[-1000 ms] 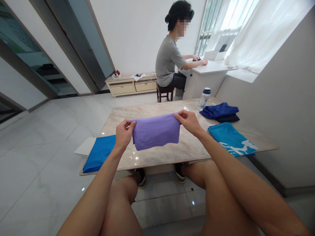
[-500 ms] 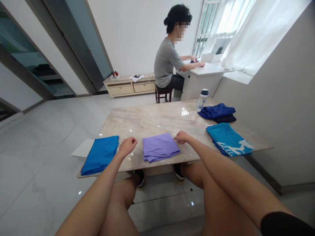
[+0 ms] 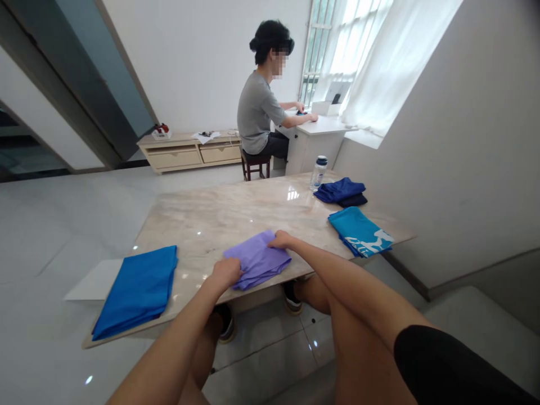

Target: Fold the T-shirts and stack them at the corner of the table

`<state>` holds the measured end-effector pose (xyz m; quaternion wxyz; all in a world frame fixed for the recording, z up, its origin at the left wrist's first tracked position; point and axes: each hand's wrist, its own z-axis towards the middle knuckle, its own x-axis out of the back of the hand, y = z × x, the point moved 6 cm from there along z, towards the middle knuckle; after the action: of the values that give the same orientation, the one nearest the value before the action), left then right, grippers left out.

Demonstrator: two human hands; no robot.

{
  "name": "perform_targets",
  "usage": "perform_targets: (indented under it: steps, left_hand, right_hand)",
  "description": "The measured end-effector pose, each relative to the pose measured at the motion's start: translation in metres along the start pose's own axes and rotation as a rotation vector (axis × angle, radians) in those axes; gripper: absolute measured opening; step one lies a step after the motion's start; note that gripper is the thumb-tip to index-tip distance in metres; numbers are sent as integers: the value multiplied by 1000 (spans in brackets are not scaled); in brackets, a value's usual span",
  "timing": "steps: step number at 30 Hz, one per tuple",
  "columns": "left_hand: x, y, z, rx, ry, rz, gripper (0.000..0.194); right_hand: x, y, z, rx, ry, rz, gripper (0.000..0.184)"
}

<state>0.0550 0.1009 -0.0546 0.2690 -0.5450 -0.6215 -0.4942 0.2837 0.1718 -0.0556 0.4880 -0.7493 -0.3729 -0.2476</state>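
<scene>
A folded purple cloth lies near the front edge of the marble-patterned table, a little askew and creased. At its left side my left hand is closed on the edge, fingertips partly hidden. My right hand pinches the cloth at its upper right. To the left lies a folded blue cloth. Over on the right is a folded teal cloth with a white print.
Behind the teal cloth are a dark blue cloth pile and a clear bottle with a dark lid. A white sheet sticks out past the table's left end. Beyond, a person sits on a stool at a white desk.
Both hands have come in from beside the purple cloth and closed on it. The cloth has turned slightly and creased. My view has swung to the right.
</scene>
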Motion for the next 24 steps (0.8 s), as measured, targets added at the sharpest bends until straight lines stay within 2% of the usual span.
perform_targets:
  steps: [4,8,11,14,16,18,21,24]
  left_hand:
    - [-3,4,-2,-150,-175,31,34]
    - [-7,3,4,-281,-286,101,40]
    - [-1,16,6,-327,-298,77,44]
    - [12,45,0,-384,-255,57,49]
    - [17,66,-6,-413,-242,57,49]
    - [18,85,-11,-428,-244,52,49]
    - [17,106,-17,-443,-247,40,50]
    - [17,116,-21,-433,-232,51,49]
  right_hand:
    - [32,-12,-28,-8,1,2,28]
    - [93,-3,-70,38,45,150,34]
    - [158,25,-118,52,148,322,36]
    - [231,64,-180,41,320,406,33]
    - [275,93,-223,-17,442,441,33]
    - [310,121,-260,-82,546,468,28]
    - [334,161,-293,-170,630,480,15]
    - [331,192,-296,-257,666,514,8]
